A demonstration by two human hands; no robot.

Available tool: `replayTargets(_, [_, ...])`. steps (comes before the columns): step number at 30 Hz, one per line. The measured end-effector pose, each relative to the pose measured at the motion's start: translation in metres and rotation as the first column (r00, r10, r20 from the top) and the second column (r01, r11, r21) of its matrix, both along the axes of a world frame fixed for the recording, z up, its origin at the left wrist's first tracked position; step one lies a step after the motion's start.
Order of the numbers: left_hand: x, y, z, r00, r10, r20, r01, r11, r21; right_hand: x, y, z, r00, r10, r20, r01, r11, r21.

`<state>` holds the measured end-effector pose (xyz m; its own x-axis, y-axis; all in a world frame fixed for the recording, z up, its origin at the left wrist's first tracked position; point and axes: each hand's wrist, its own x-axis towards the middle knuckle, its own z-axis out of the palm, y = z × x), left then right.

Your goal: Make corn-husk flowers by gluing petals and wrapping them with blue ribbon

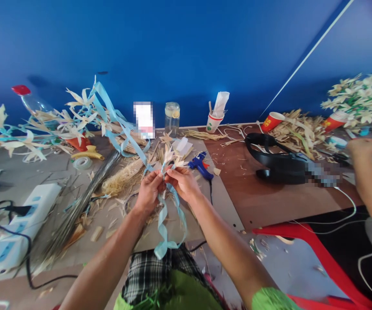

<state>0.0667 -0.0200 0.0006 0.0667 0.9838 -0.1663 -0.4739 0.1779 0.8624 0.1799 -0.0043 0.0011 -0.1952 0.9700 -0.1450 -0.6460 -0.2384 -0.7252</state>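
My left hand (150, 189) and my right hand (182, 181) meet over the near edge of the table, fingertips pinched together. Between them is the stem of a pale, pointed-petal husk flower (169, 160). Light blue ribbon (162, 224) runs through the fingers and hangs in a loop below them. More of this ribbon (121, 116) stretches up to the left, over a cluster of similar flowers (82, 101). Just beyond my right hand lies a blue hot glue gun (200, 163). My fingers partly hide where ribbon and stem meet.
Left are a power strip (20, 228), a bundle of thin wires (85, 206) and a tape roll (82, 163). A glass jar (172, 118) and paper cup (214, 122) stand by the blue wall. Right are a black headset (270, 159) and another person's arm (371, 181). Husk scraps litter the table.
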Motion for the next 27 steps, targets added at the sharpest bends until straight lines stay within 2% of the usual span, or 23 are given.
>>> replayTargets(7, [0.0,0.0,0.002,0.993,0.057,0.108,-0.053,0.998,-0.04,-0.013,-0.004,-0.002,0.994,-0.104,0.024,0.103,0.994,0.027])
replayTargets(12, [-0.001,0.003,0.001,0.997,0.062,0.048,-0.059,0.997,-0.049,-0.01,0.0,-0.006,0.998,-0.042,0.044,0.041,0.999,0.005])
replayTargets(17, [-0.003,0.006,0.0,0.99,0.119,0.071,-0.116,0.992,-0.047,-0.007,0.002,-0.01,0.979,-0.05,0.2,0.05,0.999,0.006])
replayTargets(20, [-0.004,0.006,0.0,0.991,0.114,0.074,-0.11,0.993,-0.052,-0.008,-0.001,-0.009,0.954,-0.041,0.297,0.028,0.999,0.045])
replayTargets(27, [0.002,0.005,-0.001,0.993,0.108,0.055,-0.105,0.993,-0.054,-0.01,-0.003,-0.005,0.899,-0.111,0.424,0.062,0.99,0.128])
